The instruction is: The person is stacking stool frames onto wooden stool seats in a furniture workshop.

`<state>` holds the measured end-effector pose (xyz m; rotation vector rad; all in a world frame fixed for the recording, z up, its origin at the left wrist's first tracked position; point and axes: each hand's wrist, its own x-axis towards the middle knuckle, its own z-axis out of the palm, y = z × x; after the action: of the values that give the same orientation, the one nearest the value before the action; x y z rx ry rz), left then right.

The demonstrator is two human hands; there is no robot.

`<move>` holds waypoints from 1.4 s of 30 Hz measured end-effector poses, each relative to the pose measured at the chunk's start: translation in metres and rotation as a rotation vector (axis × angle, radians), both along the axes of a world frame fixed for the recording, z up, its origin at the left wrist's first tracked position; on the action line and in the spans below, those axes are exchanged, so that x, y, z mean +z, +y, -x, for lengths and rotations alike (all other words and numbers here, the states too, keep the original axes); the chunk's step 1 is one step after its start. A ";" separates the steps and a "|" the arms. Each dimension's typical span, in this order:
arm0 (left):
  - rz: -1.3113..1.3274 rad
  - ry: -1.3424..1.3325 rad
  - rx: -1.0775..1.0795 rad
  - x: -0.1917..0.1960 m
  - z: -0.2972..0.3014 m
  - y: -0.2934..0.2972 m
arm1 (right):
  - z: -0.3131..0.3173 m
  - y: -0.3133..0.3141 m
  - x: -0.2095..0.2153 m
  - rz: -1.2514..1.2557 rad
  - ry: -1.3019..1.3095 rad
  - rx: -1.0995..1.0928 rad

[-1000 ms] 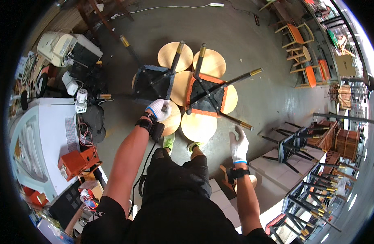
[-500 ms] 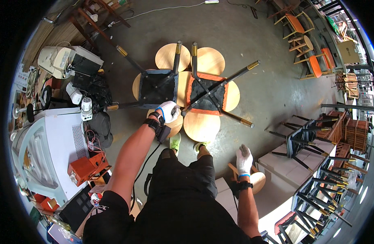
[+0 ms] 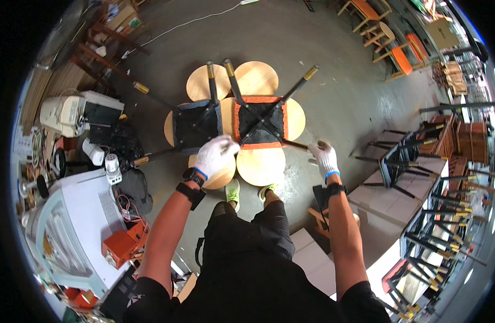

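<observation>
Two upturned stools with black, gold-tipped legs lie on round light-wood tops. The right stool (image 3: 276,119) has an orange-edged seat; the left stool (image 3: 187,119) is edged in blue-grey. My left hand (image 3: 215,155), in a white glove, is closed around the end of the orange-edged stool's near-left leg, covering its tip. My right hand (image 3: 324,157), gloved too, is curled at the end of that stool's near-right leg (image 3: 296,144); its gold tip is hidden by the fingers. Nearest me is a round wooden top (image 3: 261,168), just in front of my shoes.
At left, a white table (image 3: 91,194) stands beside a red box (image 3: 121,245) and a black bag (image 3: 134,188). Stacked black-legged stools (image 3: 441,237) and white cartons (image 3: 390,202) fill the right side. Orange-seated chairs (image 3: 401,59) stand far right; a white cable (image 3: 193,22) crosses the floor.
My right hand has risen from low at the right to the near-right leg of the orange-edged stool. My left hand stays by the near-left leg. The view has shifted slightly.
</observation>
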<state>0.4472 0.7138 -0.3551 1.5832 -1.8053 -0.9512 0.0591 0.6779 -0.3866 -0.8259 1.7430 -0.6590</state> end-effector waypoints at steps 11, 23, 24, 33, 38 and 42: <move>0.155 -0.420 -0.262 -0.008 0.006 0.007 | 0.012 -0.001 -0.026 0.008 -0.057 -0.043; -0.789 1.139 0.584 -0.056 -0.020 0.031 | 0.002 -0.004 -0.012 -0.057 -0.035 -0.101; -0.790 1.143 0.587 -0.058 -0.017 0.028 | 0.002 -0.004 -0.012 -0.045 -0.054 -0.108; -1.244 1.513 0.929 -0.103 -0.028 -0.017 | 0.010 -0.005 -0.034 -0.034 0.006 -0.102; -1.303 1.265 0.779 -0.098 -0.024 -0.025 | 0.018 -0.002 -0.038 -0.028 0.002 -0.105; -1.220 1.151 0.707 -0.100 -0.018 -0.022 | 0.018 -0.001 -0.036 -0.020 0.006 -0.101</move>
<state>0.4652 0.6915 -0.4550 1.4243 0.2477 -2.0758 0.0412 0.6771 -0.4228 -0.7300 1.8031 -0.7058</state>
